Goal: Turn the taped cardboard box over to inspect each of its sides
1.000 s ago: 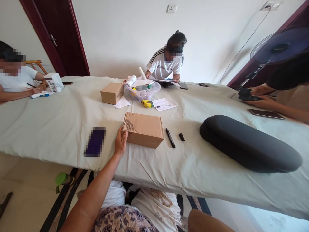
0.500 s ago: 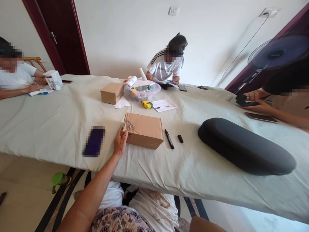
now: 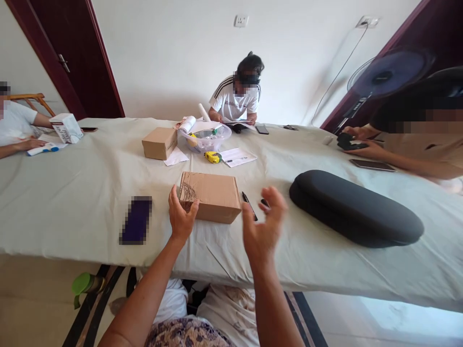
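In front of me on the cloth-covered table lies a closed brown cardboard box with black scribbles on its left end. My left hand is cupped round the box's near left corner, thumb against the front face and fingers along the left side. Just off the box's right end, my right hand is raised and slightly blurred, fingers apart and holding nothing. Behind it lie an uncapped black marker and its black cap, both partly hidden by the hand.
A long dark case lies to the right, a pixelated dark item to the left. Farther back are a smaller box, a clear plastic basin, a yellow tape measure and papers. Several people sit round the table.
My right hand has come into view and up beside the box's right end. The fingers of my left hand have spread wider at the left corner. The whole view has shifted slightly.
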Motion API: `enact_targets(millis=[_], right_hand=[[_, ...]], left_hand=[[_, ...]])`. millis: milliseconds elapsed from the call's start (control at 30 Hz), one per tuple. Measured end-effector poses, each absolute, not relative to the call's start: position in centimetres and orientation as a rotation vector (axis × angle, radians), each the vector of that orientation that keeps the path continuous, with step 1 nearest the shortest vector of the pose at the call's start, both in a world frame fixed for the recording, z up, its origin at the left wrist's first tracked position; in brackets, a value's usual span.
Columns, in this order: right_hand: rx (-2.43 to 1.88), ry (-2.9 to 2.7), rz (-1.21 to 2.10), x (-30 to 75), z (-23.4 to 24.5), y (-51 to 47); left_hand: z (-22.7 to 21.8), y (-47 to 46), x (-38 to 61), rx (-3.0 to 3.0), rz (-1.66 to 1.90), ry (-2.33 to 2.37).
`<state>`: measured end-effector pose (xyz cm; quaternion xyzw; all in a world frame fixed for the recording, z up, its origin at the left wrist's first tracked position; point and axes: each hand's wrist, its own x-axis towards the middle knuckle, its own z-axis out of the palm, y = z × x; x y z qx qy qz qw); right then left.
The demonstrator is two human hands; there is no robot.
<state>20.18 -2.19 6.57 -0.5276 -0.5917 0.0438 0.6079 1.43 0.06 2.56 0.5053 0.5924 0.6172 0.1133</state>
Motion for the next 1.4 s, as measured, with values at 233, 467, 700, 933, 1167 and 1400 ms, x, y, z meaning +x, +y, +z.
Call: enact_targets(millis=[233, 467, 700, 933, 1167, 1400], right_hand=[[-1.398, -1.316, 0.154, 15.4, 3.3, 2.3], [-1.475, -1.346, 0.199, 15.3, 3.7, 2.1], [-1.378, -1.387, 0.204, 16.2, 2.5, 2.4], [-1.219, -1.312, 0.398, 18.4, 0.5, 2.3], [-1.169, -1.268, 0.508, 18.8, 0.7, 2.0], [-1.190, -1.313, 0.410, 18.9, 1.0, -0.6]], left_hand=[[3.0, 0.8, 3.0, 1.519, 1.753, 1.887], [2.7, 1.4, 3.2, 1.521, 1.758, 1.910], [2.8, 1.6, 3.3, 1.504, 1.772, 1.923], [2.6, 1.7, 3.1, 1.543, 1.779, 1.896], [2.5, 1.7, 2.8, 1.555, 1.761, 1.902], [2.3, 1.5, 1.5, 1.588, 1.704, 1.793]])
